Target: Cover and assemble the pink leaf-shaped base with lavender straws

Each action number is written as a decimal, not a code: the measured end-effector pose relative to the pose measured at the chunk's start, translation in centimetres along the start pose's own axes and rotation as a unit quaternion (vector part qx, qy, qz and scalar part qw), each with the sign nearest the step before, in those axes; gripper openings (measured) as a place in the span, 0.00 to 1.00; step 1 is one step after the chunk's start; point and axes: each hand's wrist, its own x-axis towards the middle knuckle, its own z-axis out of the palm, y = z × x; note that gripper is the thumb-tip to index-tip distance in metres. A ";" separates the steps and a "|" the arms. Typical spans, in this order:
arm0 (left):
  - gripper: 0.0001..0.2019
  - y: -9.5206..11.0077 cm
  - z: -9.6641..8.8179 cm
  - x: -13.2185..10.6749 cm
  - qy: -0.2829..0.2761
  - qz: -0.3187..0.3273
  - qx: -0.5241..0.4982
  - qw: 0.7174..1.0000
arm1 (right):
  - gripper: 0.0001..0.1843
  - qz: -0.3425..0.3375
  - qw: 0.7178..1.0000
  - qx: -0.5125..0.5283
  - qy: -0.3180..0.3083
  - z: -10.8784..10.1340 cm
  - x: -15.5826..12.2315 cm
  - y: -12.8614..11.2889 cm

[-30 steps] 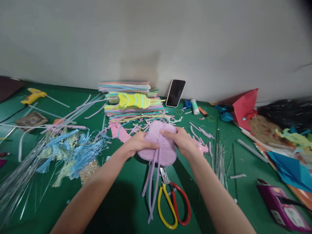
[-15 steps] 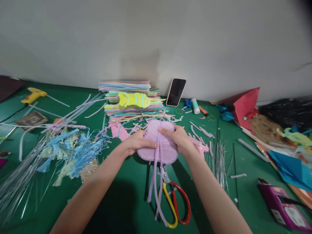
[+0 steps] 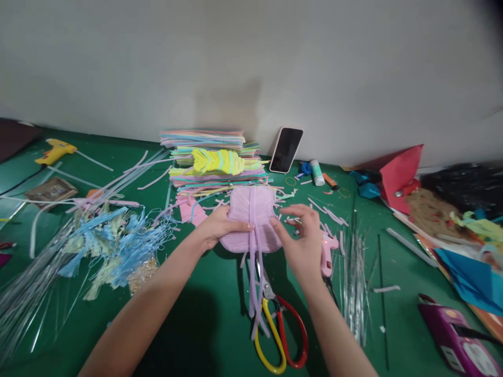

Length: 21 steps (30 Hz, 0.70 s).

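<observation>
A rounded lilac pad (image 3: 239, 207), seemingly built from pipe cleaners, is held above the table by my left hand (image 3: 215, 229). The thumb presses on its front while the other fingers go behind. Several lilac strips (image 3: 255, 283) run down its middle and dangle below the lower edge. At the pad's right side my right hand (image 3: 301, 241) has thumb and fingers apart, the thumb close to the edge; whether it touches I cannot tell. Scissors (image 3: 283, 335) with one yellow and one red handle lie beneath the strips. Beside my right hand rests a pink glue gun (image 3: 327, 256).
Bundled pipe cleaners (image 3: 204, 139) and a yellow bundle (image 3: 218, 161) lie behind the pad, near a leaning phone (image 3: 286, 150). Blue tassels (image 3: 118, 238) and a yellow glue gun (image 3: 55, 152) are left. Wires (image 3: 357, 283) and a purple device (image 3: 458, 335) are right.
My right hand has come off the pad's front and opened at its right side. The pad has tipped and shifted slightly, its strips now straight down the middle. More of the pink glue gun shows.
</observation>
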 end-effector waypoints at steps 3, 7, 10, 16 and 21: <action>0.23 -0.2 0.1 0.1 -0.001 0.004 -0.006 1.000 | 0.05 -0.094 0.989 -0.111 -0.026 0.1 -1.9 -0.5; 0.22 -0.5 0.7 -0.1 0.002 0.021 -0.024 0.999 | 0.06 -0.142 0.969 -0.202 -0.007 0.8 -3.1 -1.3; 0.23 -0.4 1.4 -0.3 0.017 0.029 -0.053 0.998 | 0.07 -0.140 0.960 -0.241 -0.010 1.2 -3.3 -1.8; 0.22 -0.1 2.2 -0.6 0.033 0.020 -0.089 0.995 | 0.07 -0.095 0.976 -0.190 -0.056 1.4 -2.9 -1.7; 0.20 -0.2 2.2 -0.4 0.069 0.062 -0.051 0.994 | 0.07 -0.073 0.978 -0.176 -0.083 1.7 -2.5 -1.8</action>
